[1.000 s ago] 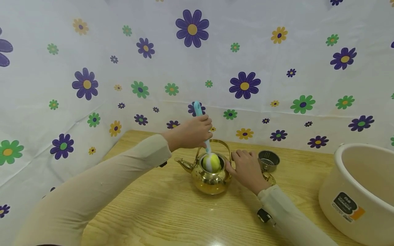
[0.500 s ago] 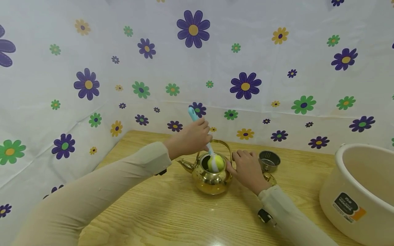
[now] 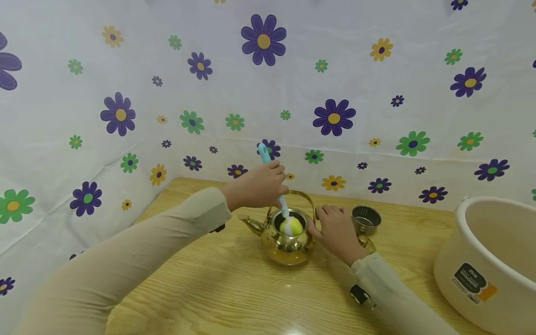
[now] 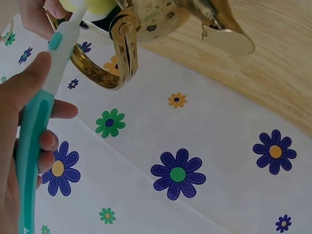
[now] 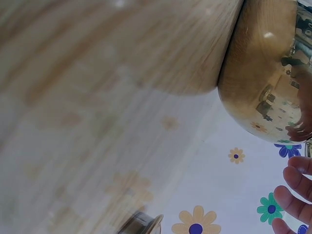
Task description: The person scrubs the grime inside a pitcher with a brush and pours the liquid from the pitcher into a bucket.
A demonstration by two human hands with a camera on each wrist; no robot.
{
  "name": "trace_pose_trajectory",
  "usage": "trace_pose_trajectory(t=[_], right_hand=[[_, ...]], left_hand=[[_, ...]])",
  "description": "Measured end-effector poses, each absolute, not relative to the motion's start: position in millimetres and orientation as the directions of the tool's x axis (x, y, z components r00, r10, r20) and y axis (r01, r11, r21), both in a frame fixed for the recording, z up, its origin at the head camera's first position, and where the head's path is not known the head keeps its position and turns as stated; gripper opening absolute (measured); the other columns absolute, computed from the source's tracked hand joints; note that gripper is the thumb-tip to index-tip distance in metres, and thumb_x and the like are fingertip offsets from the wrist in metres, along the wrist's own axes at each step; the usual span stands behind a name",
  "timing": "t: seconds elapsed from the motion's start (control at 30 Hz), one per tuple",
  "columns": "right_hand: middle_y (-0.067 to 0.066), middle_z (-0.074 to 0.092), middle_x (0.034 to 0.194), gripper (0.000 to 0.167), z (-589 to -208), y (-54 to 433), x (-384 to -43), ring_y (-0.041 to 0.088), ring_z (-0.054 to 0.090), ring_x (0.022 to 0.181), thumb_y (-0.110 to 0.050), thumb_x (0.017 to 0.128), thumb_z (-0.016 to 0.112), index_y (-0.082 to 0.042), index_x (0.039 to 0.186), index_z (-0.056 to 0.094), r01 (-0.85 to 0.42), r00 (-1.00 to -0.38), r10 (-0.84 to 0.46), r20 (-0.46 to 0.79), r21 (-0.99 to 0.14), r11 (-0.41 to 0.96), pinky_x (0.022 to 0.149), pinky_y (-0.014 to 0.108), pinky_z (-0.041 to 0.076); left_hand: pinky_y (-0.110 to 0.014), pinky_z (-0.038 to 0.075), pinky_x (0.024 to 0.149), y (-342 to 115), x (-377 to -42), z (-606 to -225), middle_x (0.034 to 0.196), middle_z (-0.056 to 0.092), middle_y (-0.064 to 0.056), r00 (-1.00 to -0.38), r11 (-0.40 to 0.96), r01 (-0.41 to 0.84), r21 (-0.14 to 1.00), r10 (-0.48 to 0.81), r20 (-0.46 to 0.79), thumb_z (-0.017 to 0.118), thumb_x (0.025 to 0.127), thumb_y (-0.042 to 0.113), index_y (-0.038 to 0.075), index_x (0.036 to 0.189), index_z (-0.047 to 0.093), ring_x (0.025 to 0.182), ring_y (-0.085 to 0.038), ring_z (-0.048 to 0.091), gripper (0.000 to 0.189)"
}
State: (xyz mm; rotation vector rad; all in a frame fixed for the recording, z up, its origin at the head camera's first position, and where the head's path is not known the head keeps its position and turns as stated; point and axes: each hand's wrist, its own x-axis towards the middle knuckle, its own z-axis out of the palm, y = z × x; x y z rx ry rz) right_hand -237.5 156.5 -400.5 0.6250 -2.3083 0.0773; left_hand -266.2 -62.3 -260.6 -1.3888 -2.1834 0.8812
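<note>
Deep strokes called for a steady hold

In the head view, the left hand (image 3: 260,185) was clamped round a turquoise-and-white plastic brush handle (image 3: 264,153). Below those fingers, its round yellow-and-white sponge head (image 3: 294,226) sat in the mouth of a shiny, round-bellied gold metal kettle (image 3: 288,252). The right hand (image 3: 337,231) touched the kettle opposite the spout, near the foot of the kettle's arched gold handle (image 3: 309,197); I could not tell whether its fingers closed on anything.

In the left wrist view, the thumb lay along the brush's white upper part and the fingers wrapped its turquoise grip. The arch stood just beyond the fingertips, so short, slow circles probably suited the scrubbing best, without knocking it.

In the right wrist view, curved fingertips showed slightly apart beside the kettle's wall. Firm, even pressure there seemed wise, since the polished base might slide.
</note>
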Motion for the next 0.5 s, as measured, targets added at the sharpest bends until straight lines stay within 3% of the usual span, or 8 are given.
trace_pose_trajectory(t=[0.3,0.5], right_hand=[[0.005,0.055,0.068,0.026,-400,156,-236,0.023,0.056,0.065,-0.029,0.085,0.061,-0.009,0.071,0.051,-0.459,-0.630,-0.411,0.658,0.111,0.881,0.063,0.039,0.042],[0.004,0.055,0.068,0.026,-398,156,-235,0.022,0.055,0.065,-0.029,0.086,0.060,-0.010,0.072,0.051,-0.459,-0.644,-0.404,0.649,0.094,0.883,0.062,0.039,0.042]], left_hand=[[-0.031,0.036,0.089,-50,-263,-250,0.099,0.070,0.001,-0.420,0.223,0.619,-0.753,0.904,-0.077,0.054,0.084,0.061,0.020,0.093,0.072,0.092,-0.017,0.056,0.046],[-0.028,0.036,0.090,-32,-258,-246,0.103,0.071,0.002,-0.451,0.132,0.517,-0.846,0.882,-0.139,0.055,0.084,0.060,0.019,0.096,0.072,0.095,-0.015,0.058,0.046]])
